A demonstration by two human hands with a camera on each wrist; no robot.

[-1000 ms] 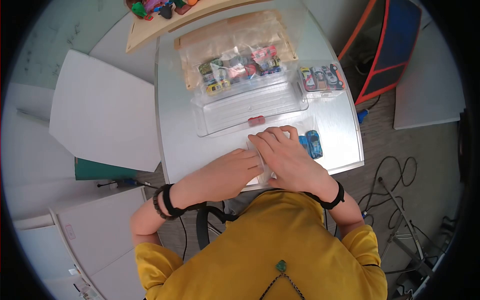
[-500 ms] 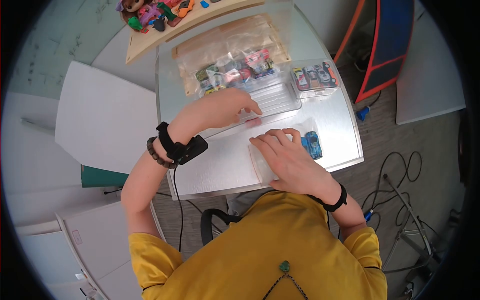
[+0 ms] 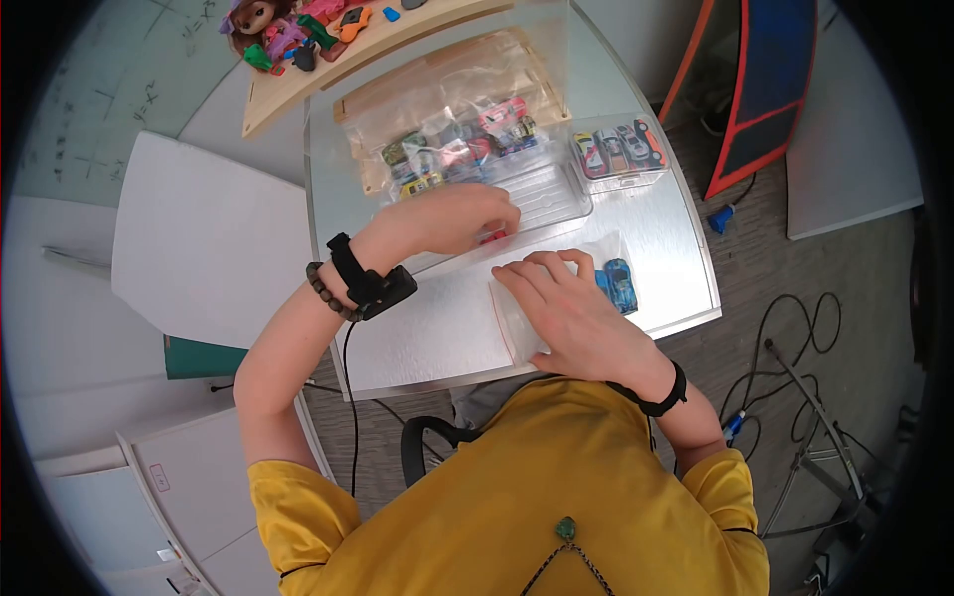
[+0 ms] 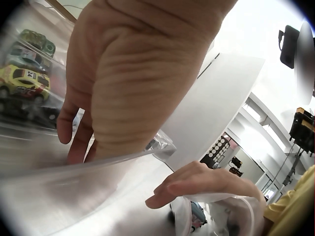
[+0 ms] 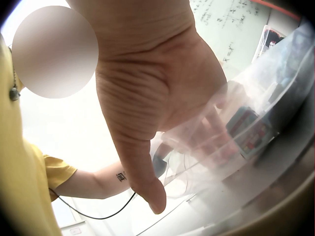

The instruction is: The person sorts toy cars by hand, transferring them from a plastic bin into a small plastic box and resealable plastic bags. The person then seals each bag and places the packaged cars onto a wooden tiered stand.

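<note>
In the head view my left hand [image 3: 462,215] reaches over the front edge of a clear plastic tray [image 3: 556,194], its fingers curled round a small red toy car [image 3: 494,236], mostly hidden beneath them. The left wrist view shows that hand's fingers [image 4: 76,142] behind the tray wall, the car out of sight. My right hand [image 3: 581,313] holds a clear plastic bag [image 3: 507,323] on the table, fingers along its far side and thumb near. Blue toy cars [image 3: 619,286] lie in the bag, beside the right hand. In the right wrist view, translucent plastic covers its fingers [image 5: 216,137].
Behind the tray, a large clear bag with several toy cars [image 3: 462,149] lies on a wooden board [image 3: 358,104]. A clear box of toy cars [image 3: 618,149] stands at the right. A wooden shelf [image 3: 397,40] holding a doll and small figures is at the back left.
My left hand has left the bag beside my right hand, moved up and left to the tray, and its fingers have closed round the red car. My right hand has stayed at the bag.
</note>
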